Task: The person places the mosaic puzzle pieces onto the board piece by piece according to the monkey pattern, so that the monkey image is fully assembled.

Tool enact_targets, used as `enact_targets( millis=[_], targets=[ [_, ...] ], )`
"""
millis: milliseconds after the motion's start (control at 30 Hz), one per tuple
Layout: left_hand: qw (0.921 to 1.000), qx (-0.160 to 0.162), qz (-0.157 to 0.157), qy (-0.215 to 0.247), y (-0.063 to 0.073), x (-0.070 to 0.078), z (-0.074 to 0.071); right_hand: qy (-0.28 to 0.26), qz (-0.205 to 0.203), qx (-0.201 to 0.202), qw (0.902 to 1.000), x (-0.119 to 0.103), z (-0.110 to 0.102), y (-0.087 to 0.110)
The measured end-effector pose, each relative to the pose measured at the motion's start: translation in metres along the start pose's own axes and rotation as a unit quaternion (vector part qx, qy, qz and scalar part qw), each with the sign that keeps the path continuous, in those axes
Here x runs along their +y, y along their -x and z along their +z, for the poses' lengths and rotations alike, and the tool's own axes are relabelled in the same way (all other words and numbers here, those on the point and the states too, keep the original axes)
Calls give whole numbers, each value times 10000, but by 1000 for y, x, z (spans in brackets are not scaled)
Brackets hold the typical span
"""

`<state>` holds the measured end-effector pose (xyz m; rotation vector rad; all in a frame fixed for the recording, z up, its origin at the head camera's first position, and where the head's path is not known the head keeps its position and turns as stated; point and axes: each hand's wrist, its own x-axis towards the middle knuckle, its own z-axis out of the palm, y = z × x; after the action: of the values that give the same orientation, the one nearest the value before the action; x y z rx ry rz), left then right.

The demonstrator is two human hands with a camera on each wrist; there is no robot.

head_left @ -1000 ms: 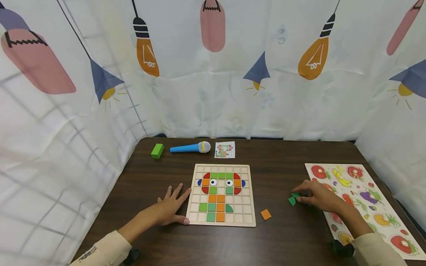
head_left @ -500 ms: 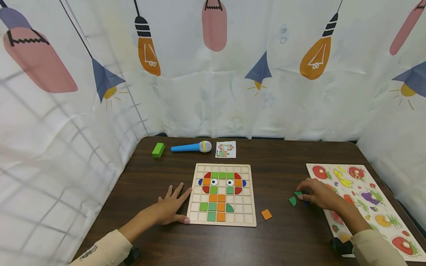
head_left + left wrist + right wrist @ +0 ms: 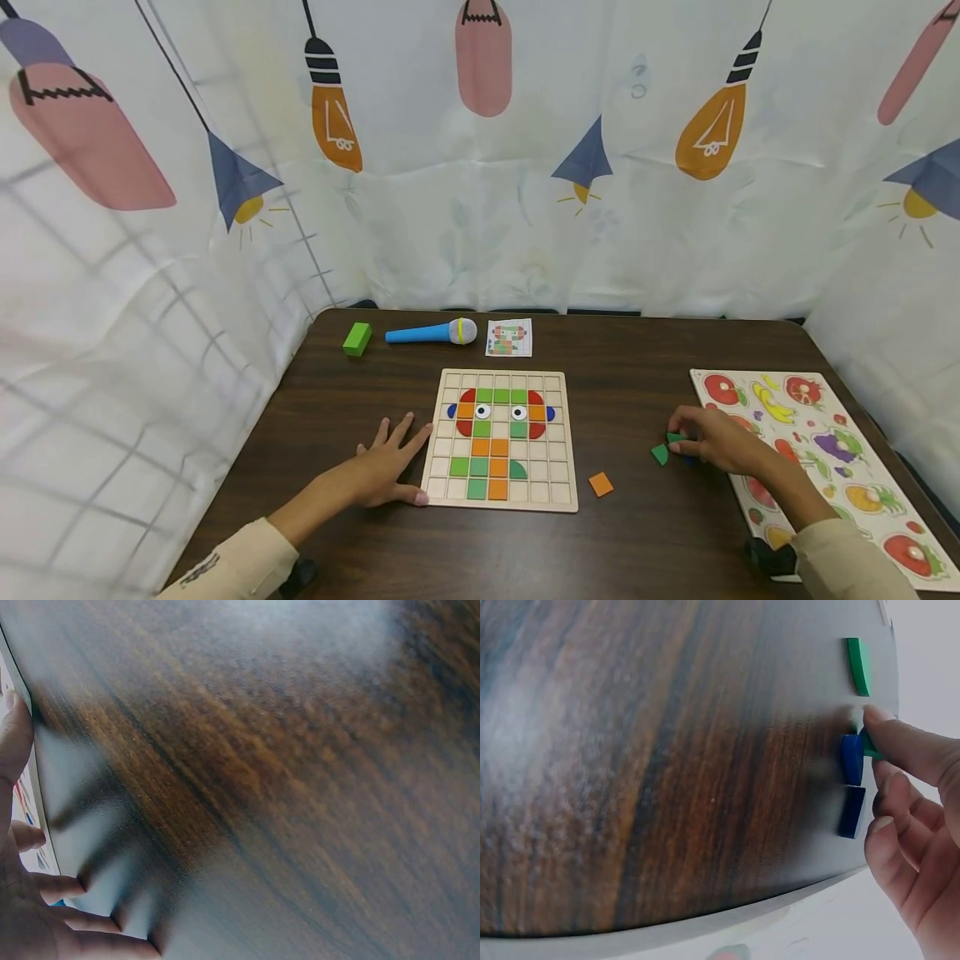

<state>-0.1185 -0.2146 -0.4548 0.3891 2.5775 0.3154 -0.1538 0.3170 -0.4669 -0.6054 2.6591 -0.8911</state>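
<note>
My left hand lies with spread fingers at the left edge of a wooden grid board, its thumb touching the lower left corner. Red, orange, green, blue and eye-marked tiles form a figure on the board. Right of it, my right hand pinches a small green piece between thumb and index finger, close over the table. A green quarter-circle tile lies beside those fingertips. Two blue pieces, one nearer and one farther from the thumb, rest close by, mostly hidden by the hand in the head view.
An orange square tile lies between board and right hand. Along the back are a green block, a blue toy microphone and a small pattern card. A fruit-picture board lies partly under the right forearm.
My right hand has shifted slightly at the green pieces, and a blue piece now shows under it. The left hand has stayed at the board's edge.
</note>
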Motion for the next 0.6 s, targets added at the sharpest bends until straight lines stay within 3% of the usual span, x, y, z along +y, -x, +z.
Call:
enact_targets(
  millis=[233,600],
  targets=[
    [10000,17,-6,-66,0,1,-1,49,-32,-123,9999,-6,-1,-2],
    [10000,9,6,-27,1,2,-2,-320,-791,70,9963,-47,16,-26]
  ],
)
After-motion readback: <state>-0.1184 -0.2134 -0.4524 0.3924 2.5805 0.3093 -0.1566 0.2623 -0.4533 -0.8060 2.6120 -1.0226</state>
